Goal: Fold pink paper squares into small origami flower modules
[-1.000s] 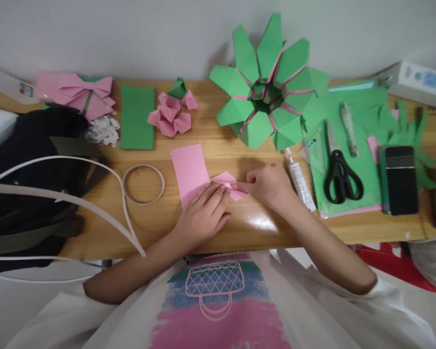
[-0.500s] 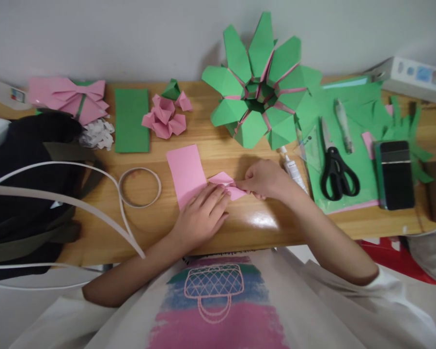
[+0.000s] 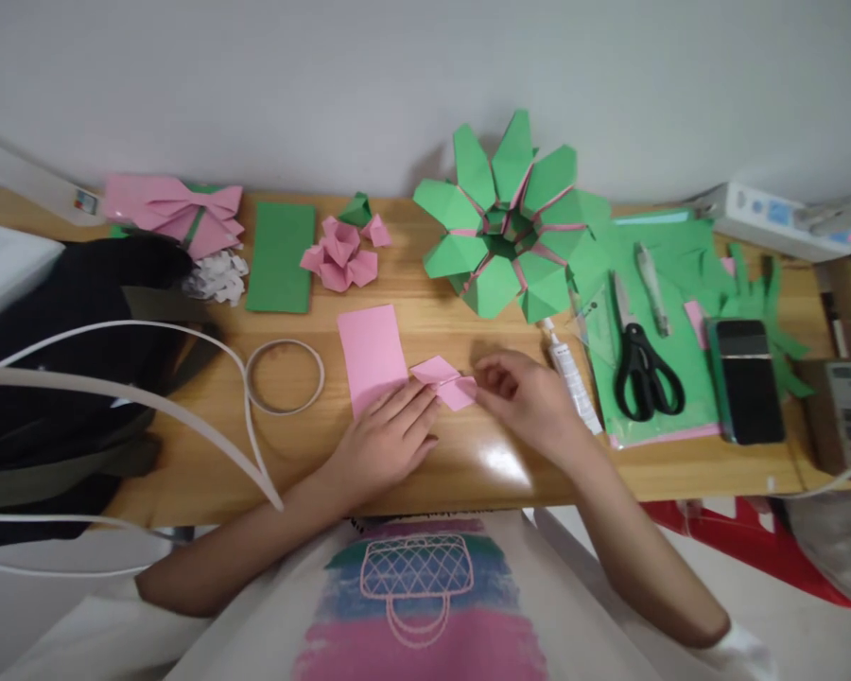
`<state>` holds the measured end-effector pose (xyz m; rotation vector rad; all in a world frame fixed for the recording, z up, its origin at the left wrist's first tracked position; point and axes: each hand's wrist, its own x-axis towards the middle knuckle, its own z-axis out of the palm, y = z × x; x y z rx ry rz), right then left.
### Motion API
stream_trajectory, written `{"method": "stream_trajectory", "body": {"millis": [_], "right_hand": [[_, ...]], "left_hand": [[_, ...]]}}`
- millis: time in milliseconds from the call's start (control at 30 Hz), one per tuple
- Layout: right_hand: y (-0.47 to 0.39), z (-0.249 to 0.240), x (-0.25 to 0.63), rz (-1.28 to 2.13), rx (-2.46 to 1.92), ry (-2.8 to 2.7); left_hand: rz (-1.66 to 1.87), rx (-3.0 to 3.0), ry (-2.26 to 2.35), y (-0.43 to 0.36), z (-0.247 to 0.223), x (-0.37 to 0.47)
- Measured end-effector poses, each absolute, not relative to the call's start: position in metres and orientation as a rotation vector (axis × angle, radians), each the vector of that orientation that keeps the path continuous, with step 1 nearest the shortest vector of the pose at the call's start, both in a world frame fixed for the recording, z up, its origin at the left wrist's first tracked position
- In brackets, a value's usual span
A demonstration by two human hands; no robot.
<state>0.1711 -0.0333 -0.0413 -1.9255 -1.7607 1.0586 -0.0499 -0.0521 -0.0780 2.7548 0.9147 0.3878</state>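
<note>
While the folded paper (image 3: 458, 392) lies lengthwise left to right, the left hand (image 3: 387, 440) presses flat at its left end; the right hand (image 3: 529, 402), curled, nears its right, grip unclear.

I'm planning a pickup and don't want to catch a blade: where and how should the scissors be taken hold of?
Best by the black handles, probably with the right hand, coming from the near edge of the table. The scissors lie flat on the green sheets, loops toward that edge and blades pointing away, so fingers should stay clear of them.
</note>
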Motion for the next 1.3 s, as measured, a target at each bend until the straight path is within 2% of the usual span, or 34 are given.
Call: {"method": "stream_trajectory", "body": {"millis": [133,333,467,567,767,967,1300], "right_hand": [[-0.044,-0.045,0.162,0.878,-2.005,-1.891],[-0.048,-0.027,0.165,1.107,-1.689,-1.668],[-0.053,-0.010,0.161,1.110,-1.565,-1.563],[-0.059,-0.002,0.153,1.061,-1.505,-1.490],[-0.072,0.010,0.138,0.798,-1.432,-1.400],[-0.081,0.020,0.130,1.097,-1.328,-1.278],[-0.117,0.028,0.116,1.006,-1.313,-1.233]], "left_hand": [[0.630,2.641,0.939,-0.049,-0.069,-0.051],[0.886,2.131,1.370,-0.047,-0.046,-0.045],[0.912,1.356,1.175,-0.040,-0.036,-0.036],[0.895,1.013,1.026,-0.036,-0.024,-0.031],[0.928,0.926,1.014,-0.040,0.012,-0.030],[0.869,0.983,0.939,-0.051,0.028,-0.032],[0.929,1.165,0.937,-0.085,0.038,-0.039]]}}
